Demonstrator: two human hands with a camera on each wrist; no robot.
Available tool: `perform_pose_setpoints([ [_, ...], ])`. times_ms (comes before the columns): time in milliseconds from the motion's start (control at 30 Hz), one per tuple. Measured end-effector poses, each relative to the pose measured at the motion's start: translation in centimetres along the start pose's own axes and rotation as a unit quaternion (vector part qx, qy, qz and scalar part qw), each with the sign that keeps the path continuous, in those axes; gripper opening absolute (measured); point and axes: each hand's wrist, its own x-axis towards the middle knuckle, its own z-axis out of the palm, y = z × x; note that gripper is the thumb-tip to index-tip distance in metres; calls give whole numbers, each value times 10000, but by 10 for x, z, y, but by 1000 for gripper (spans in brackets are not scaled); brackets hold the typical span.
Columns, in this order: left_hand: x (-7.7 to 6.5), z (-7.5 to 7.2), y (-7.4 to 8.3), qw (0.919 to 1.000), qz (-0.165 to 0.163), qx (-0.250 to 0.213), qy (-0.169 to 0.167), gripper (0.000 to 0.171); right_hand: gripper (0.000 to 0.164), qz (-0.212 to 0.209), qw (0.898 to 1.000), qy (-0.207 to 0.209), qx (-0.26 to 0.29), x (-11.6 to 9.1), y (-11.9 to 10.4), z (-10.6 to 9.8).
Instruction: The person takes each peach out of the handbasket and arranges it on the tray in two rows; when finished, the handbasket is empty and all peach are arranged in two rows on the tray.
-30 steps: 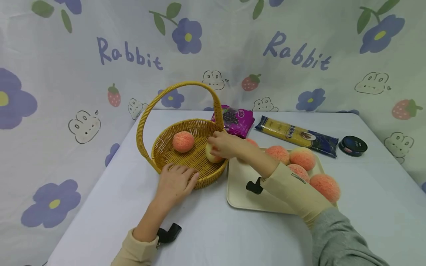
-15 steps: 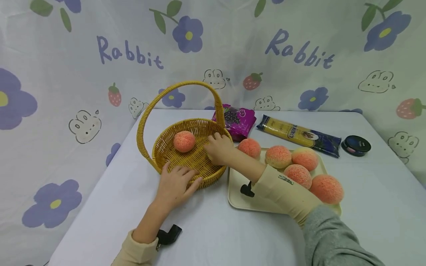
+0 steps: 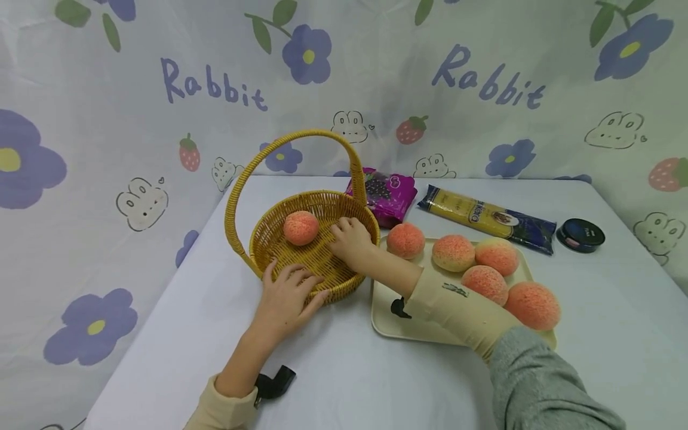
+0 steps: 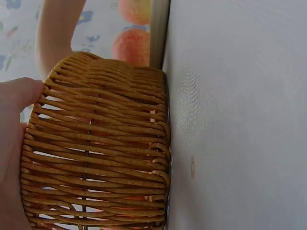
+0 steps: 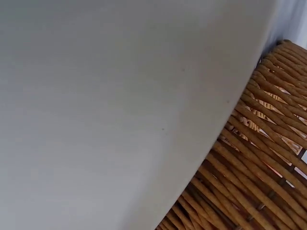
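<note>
A yellow-brown wicker basket (image 3: 263, 239) with a tall hoop handle stands on the table, and one peach (image 3: 301, 228) lies in its left part. At the basket's front rim, my left hand (image 3: 285, 298) holds on, fingers over the edge inside and thumb by the outside. The left wrist view shows that thumb on the woven rim. My right hand (image 3: 352, 243) is down inside the basket at the right wall, fingers curled, back of the hand up. The peach it carried is hidden beneath it. In the right wrist view only the tray and the basket's weave (image 5: 273, 158) show.
Right of the basket, close against it, is a cream tray (image 3: 387, 322) holding several peaches (image 3: 453, 252). Behind stand a purple grape-print packet (image 3: 392, 194) and a yellow-blue pasta bag (image 3: 484, 218). A round black tin (image 3: 580, 235) sits far right. My right forearm crosses the tray.
My right hand has lowered with the peach into the basket's right side, its back turning upward and the peach passing out of sight. The left hand has stayed at the rim.
</note>
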Motion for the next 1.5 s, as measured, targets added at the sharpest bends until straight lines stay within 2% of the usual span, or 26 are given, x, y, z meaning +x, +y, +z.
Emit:
perform_pose_setpoints([
  [133, 0, -1, 1, 10000, -34, -45, -53, 35, 35, 118, 9995, 280, 75, -3, 1, 1],
  [567, -3, -1, 1, 9998, -88, -98, -140, 35, 47, 398, 9940, 877, 511, -13, 5, -4],
  [800, -3, -2, 1, 9996, -143, -89, -207, 34, 61, 262, 9895, 1066, 937, -18, 12, -6],
  [933, -3, -2, 0, 9996, -168, -85, -228, 34, 63, 142, 9840, 1194, 1317, -19, 17, -4],
  [1233, -3, 1, -1, 9999, -112, -65, -114, 34, 48, 60, 9796, 1290, 1540, -27, 23, -1],
  [1400, -3, 1, -1, 9999, -61, -58, -70, 34, 46, 76, 9710, 1504, 1857, -35, 27, -3],
  [1500, -2, 1, 0, 10000, -39, -68, -59, 34, 38, 57, 9686, 1635, 1872, -39, 28, -2],
])
